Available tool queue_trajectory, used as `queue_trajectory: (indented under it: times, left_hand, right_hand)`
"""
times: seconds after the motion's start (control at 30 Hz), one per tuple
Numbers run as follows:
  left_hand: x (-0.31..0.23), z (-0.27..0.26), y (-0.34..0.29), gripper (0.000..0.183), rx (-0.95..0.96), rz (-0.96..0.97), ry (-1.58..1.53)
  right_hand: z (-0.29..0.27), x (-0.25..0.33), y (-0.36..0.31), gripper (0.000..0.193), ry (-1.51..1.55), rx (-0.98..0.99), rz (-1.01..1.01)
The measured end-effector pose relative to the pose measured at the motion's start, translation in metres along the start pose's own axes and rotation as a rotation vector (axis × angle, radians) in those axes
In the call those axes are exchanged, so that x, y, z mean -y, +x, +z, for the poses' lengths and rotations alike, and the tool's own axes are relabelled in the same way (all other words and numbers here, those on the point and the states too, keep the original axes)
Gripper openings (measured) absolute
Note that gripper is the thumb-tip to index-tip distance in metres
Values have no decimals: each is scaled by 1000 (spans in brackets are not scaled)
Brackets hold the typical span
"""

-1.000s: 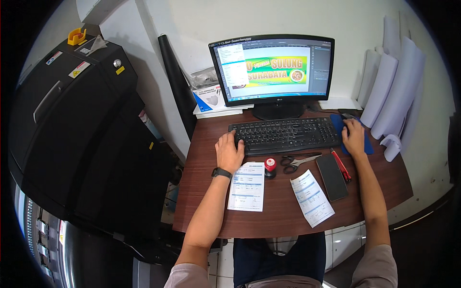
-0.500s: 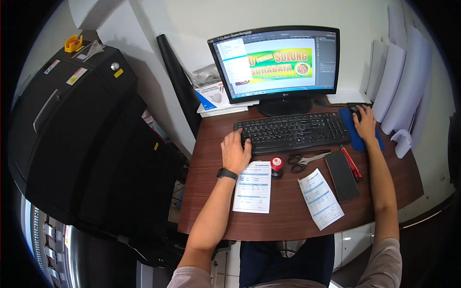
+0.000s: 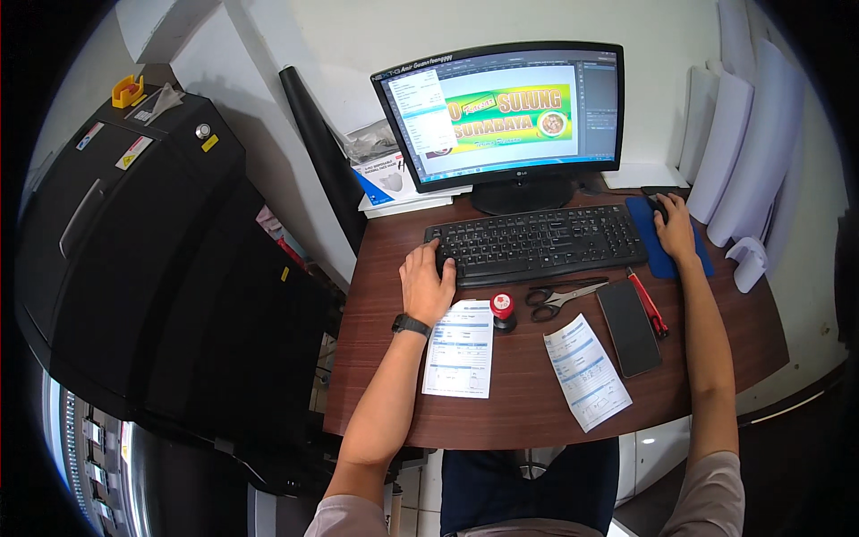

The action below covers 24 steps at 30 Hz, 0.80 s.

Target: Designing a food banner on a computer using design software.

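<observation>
The left hand lies at centre frame with its fingers loosely spread, the fingertips resting on the left end of the black keyboard and the heel of the palm on the wooden desk; a dark watch bands the wrist. The right hand, right of centre, is cupped over a black mouse, only the front of which shows, on a blue mouse pad whose right edge nears the desk's rim.

The keyboard sits just below the stand of the monitor in the upper middle. Below the keyboard's front edge the desk is crowded: a printed sheet just beside the left wrist, a small red-capped stamp touching its upper right corner, black-handled scissors, a second sheet that lies tilted toward the desk's curved front edge, a dark phone and a red pen alongside it.

A bare strip of desk stays open left of the left forearm, up to the left edge. A large black printer fills the left of the frame, and white paper rolls stand at the upper right.
</observation>
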<state>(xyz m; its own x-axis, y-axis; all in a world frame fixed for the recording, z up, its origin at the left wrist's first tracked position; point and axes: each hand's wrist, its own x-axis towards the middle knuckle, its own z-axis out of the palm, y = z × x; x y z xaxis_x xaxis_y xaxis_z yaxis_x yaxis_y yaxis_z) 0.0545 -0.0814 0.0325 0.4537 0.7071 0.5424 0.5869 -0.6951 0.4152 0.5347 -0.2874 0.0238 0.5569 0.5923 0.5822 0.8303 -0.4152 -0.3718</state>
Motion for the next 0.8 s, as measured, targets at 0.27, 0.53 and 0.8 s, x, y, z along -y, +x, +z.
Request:
queue_trajectory:
  times: [0.27,0.53,0.8]
  left_hand:
    - [-1,2,0,45,-37,41,-5]
    - [1,2,0,46,-30,28,-13]
    - [7,3,2,45,-32,10,-11]
  right_hand:
    - [-1,-1,1,43,-21,9,11]
    - [-3,3,-2,45,-36,3,21]
    - [-22,42,-30,25,-19,-206,-264]
